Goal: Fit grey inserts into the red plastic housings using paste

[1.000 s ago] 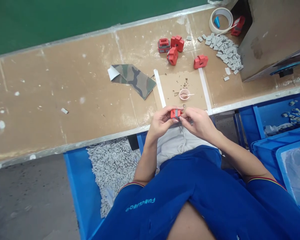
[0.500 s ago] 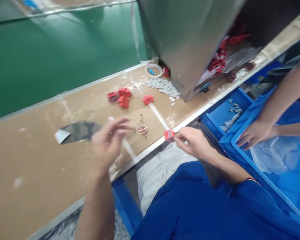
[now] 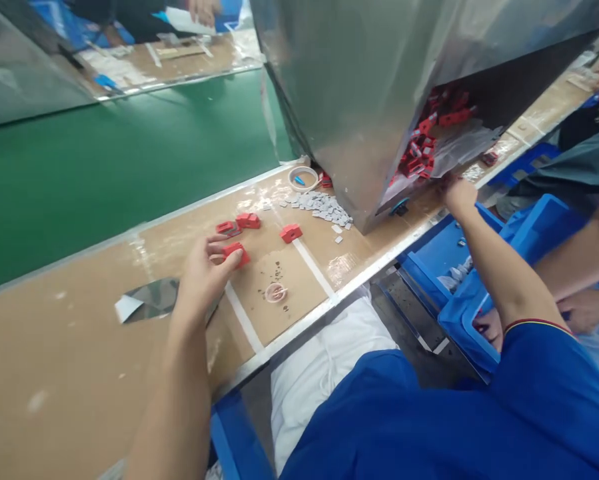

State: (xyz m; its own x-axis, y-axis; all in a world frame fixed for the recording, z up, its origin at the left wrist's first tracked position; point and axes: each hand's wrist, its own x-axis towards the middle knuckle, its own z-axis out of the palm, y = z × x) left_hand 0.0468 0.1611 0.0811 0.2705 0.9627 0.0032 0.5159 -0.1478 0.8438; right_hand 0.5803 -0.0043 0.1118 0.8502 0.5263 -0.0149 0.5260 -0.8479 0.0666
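Observation:
My left hand has its thumb and fingers closed around a small red plastic part on the bench. Just behind it lie two more red parts, close together. Another red part sits alone to the right, at a white tape line. My right hand is stretched far right, at the lower edge of the metal bin's opening, close to a heap of red parts. Its fingertips are hidden in shadow, and what they hold does not show. A small round dish with a thin stick stands among tiny brown bits.
Grey pieces lie scattered beside the metal bin, near a tape roll. A dark sheet is left of my forearm. Blue crates and another person's arms are at right. A green belt runs behind.
My left hand has come down onto a red part. My right hand, earlier pinching a red part near the bench edge, has moved far right to the bin. The view has shifted.

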